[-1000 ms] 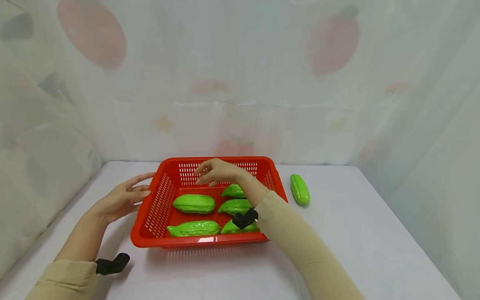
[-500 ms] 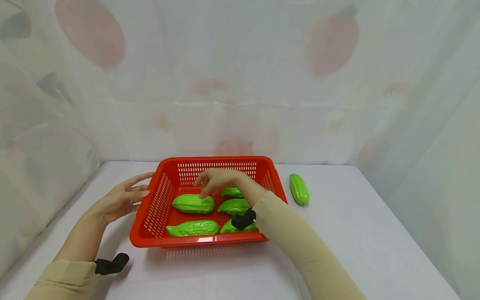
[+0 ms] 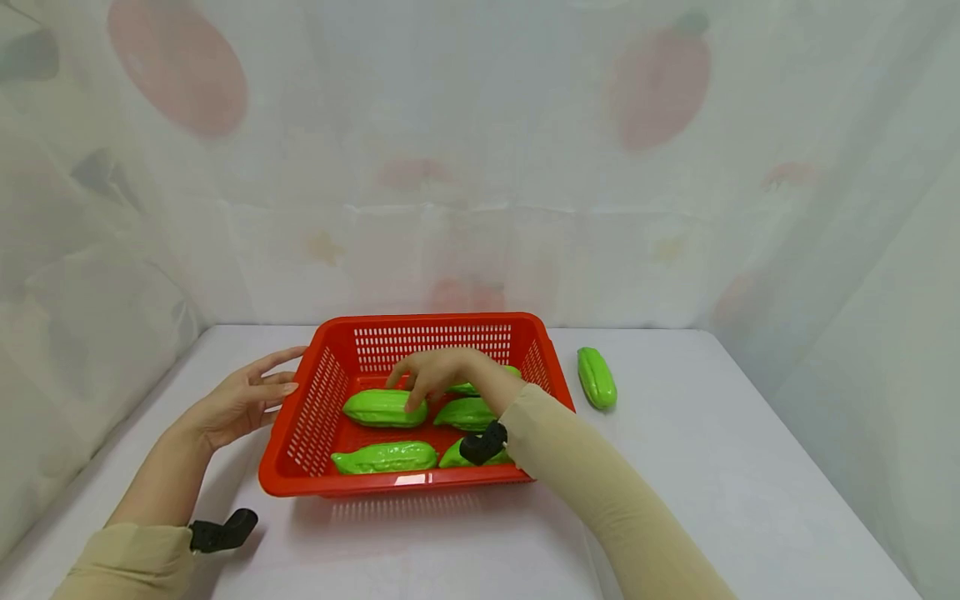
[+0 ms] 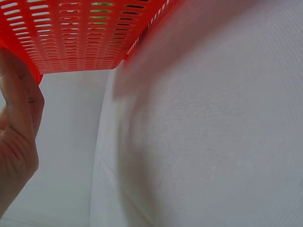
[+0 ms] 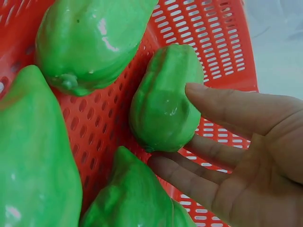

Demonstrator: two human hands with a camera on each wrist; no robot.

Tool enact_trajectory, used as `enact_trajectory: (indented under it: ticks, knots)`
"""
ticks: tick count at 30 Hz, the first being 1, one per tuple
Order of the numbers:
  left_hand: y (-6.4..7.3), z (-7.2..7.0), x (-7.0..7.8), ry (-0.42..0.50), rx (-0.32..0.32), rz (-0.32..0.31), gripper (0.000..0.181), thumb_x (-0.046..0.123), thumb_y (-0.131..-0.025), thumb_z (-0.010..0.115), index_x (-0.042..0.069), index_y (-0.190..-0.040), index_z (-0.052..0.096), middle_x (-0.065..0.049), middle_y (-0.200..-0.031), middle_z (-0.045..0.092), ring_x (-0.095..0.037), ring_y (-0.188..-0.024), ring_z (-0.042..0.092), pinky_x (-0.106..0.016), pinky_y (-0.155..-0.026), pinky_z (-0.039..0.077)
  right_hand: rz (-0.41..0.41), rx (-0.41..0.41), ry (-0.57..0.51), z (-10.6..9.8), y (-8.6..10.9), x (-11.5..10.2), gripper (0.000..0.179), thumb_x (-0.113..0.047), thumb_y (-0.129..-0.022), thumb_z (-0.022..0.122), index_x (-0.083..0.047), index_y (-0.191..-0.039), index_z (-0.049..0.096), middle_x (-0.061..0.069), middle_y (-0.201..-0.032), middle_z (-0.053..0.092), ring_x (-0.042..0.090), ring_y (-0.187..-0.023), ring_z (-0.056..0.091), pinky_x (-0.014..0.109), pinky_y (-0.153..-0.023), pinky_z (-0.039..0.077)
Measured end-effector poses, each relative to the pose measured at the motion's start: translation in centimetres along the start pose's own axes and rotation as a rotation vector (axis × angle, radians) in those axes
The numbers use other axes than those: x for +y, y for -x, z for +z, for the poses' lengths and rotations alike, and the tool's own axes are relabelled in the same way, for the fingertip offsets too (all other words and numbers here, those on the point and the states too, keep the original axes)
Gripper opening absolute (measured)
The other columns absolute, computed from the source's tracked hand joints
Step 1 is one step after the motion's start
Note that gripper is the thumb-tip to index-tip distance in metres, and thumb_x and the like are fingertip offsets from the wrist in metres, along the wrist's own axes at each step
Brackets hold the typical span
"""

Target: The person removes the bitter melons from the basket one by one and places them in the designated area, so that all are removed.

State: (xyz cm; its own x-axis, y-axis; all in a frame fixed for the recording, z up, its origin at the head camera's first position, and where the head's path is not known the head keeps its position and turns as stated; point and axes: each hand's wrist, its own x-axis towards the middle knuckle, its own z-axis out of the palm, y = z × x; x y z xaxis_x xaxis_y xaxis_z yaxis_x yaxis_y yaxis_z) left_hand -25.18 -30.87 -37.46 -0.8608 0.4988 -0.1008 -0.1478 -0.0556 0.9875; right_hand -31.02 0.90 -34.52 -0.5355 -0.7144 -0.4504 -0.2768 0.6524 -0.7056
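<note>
A red plastic basket [image 3: 300, 484] with slotted sides stands in the middle of the table and holds several glossy green bitter melons. My right hand [image 3: 442, 365] reaches down inside it to the bitter melon [image 3: 375, 408] at the back left. In the right wrist view the thumb lies at one side of this bitter melon [image 5: 163, 109] and the fingers go round its other side. My left hand [image 3: 243, 398] is at the basket's left wall, its fingers nearly straight against the outside. From the left wrist, part of that hand [image 4: 21, 113] shows beside the slotted wall.
One more bitter melon [image 3: 597, 378] lies on the white table [image 3: 697, 467], right of the basket. In the basket's front left is a bitter melon [image 3: 386, 457], with others along the right side partly hidden by my arm. Patterned curtains [image 3: 480, 167] enclose the back and sides.
My right hand has come down from above the basket onto the back-left bitter melon, its fingers closing round it. The left hand and basket stay nearly where they were.
</note>
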Motion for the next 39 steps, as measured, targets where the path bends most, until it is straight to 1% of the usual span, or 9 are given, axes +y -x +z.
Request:
enact_trajectory:
  ticks: [2, 7, 12, 19, 25, 30, 32, 35, 39]
  knots:
    - [0.0, 0.0, -0.1, -0.003, 0.003, -0.002, 0.049, 0.007, -0.103, 0.046, 0.027, -0.146, 0.036, 0.010, -0.119, 0.070, -0.008, -0.101, 0.071, -0.031, -0.084, 0.060, -0.010, -0.005, 0.004, 0.0, 0.0, 0.0, 0.057, -0.006, -0.090, 0.069, -0.011, -0.143, 0.049, 0.016, -0.149, 0.045, 0.016, -0.118, 0.048, 0.031, -0.077, 0.048]
    - [0.0, -0.2, -0.2, -0.008, 0.006, -0.002, 0.049, 0.007, -0.103, 0.046, 0.027, -0.146, 0.036, 0.010, -0.119, 0.070, -0.008, -0.101, 0.070, -0.031, -0.084, 0.060, -0.005, -0.014, 0.024, 0.0, 0.0, 0.0, 0.059, -0.003, -0.090, 0.068, -0.011, -0.144, 0.047, 0.017, -0.151, 0.044, 0.017, -0.125, 0.048, 0.028, -0.076, 0.049]
    - [0.0, -0.2, -0.2, -0.008, 0.003, 0.003, 0.048, 0.007, -0.103, 0.045, 0.028, -0.145, 0.037, 0.010, -0.118, 0.071, -0.008, -0.100, 0.071, -0.031, -0.084, 0.060, 0.003, -0.018, 0.036, 0.1, -0.1, -0.1, 0.059, -0.003, -0.090, 0.067, -0.011, -0.144, 0.046, 0.018, -0.146, 0.047, 0.013, -0.107, 0.050, 0.028, -0.075, 0.050]
    - [0.0, -0.3, -0.2, -0.009, 0.005, 0.003, 0.048, 0.008, -0.103, 0.045, 0.027, -0.146, 0.037, 0.010, -0.118, 0.071, -0.008, -0.101, 0.070, -0.031, -0.084, 0.060, -0.023, -0.011, 0.079, 0.0, -0.2, -0.1, 0.057, -0.004, -0.091, 0.067, -0.011, -0.144, 0.047, 0.015, -0.148, 0.047, 0.019, -0.123, 0.052, 0.028, -0.076, 0.051]
    - [0.0, -0.3, -0.2, -0.017, 0.016, 0.001, 0.048, 0.008, -0.103, 0.045, 0.028, -0.146, 0.037, 0.011, -0.118, 0.071, -0.008, -0.100, 0.071, -0.030, -0.083, 0.060, -0.038, 0.000, 0.052, -0.1, 0.0, -0.3, 0.056, -0.005, -0.092, 0.066, -0.010, -0.144, 0.047, 0.016, -0.144, 0.049, 0.013, -0.103, 0.056, 0.035, -0.083, 0.055]
    - [0.0, -0.2, -0.2, -0.013, 0.010, 0.007, 0.048, 0.008, -0.103, 0.046, 0.028, -0.146, 0.037, 0.010, -0.118, 0.071, -0.008, -0.100, 0.071, -0.030, -0.083, 0.060, -0.063, 0.025, 0.066, -0.2, 0.3, -0.5, 0.055, -0.006, -0.092, 0.067, -0.008, -0.143, 0.047, 0.010, -0.118, 0.059, 0.012, -0.082, 0.056, 0.042, -0.086, 0.055]
    - [0.1, -0.2, -0.2, -0.009, 0.004, 0.011, 0.049, 0.007, -0.103, 0.045, 0.028, -0.146, 0.037, 0.010, -0.118, 0.071, -0.008, -0.100, 0.071, -0.030, -0.083, 0.060, -0.070, 0.032, 0.070, -0.3, 0.4, -0.7, 0.056, -0.006, -0.092, 0.067, -0.007, -0.143, 0.046, 0.006, -0.100, 0.056, 0.013, -0.074, 0.052, 0.043, -0.082, 0.054]
    - [0.1, -0.3, -0.1, -0.003, -0.003, 0.015, 0.049, 0.007, -0.103, 0.045, 0.027, -0.146, 0.037, 0.010, -0.118, 0.071, -0.008, -0.100, 0.071, -0.030, -0.083, 0.060, -0.079, 0.049, 0.083, -0.4, 0.5, -1.0, 0.056, -0.007, -0.091, 0.068, -0.007, -0.143, 0.047, 0.002, -0.090, 0.050, 0.015, -0.070, 0.051, 0.044, -0.081, 0.053]
    - [0.1, -0.3, -0.1, 0.002, -0.009, 0.018, 0.048, 0.006, -0.103, 0.044, 0.027, -0.146, 0.037, 0.010, -0.118, 0.071, -0.008, -0.100, 0.071, -0.029, -0.083, 0.060, -0.088, 0.069, 0.088, -0.5, 0.8, -1.4, 0.056, -0.008, -0.091, 0.068, -0.007, -0.143, 0.048, 0.010, -0.111, 0.059, 0.016, -0.079, 0.057, 0.049, -0.089, 0.056]
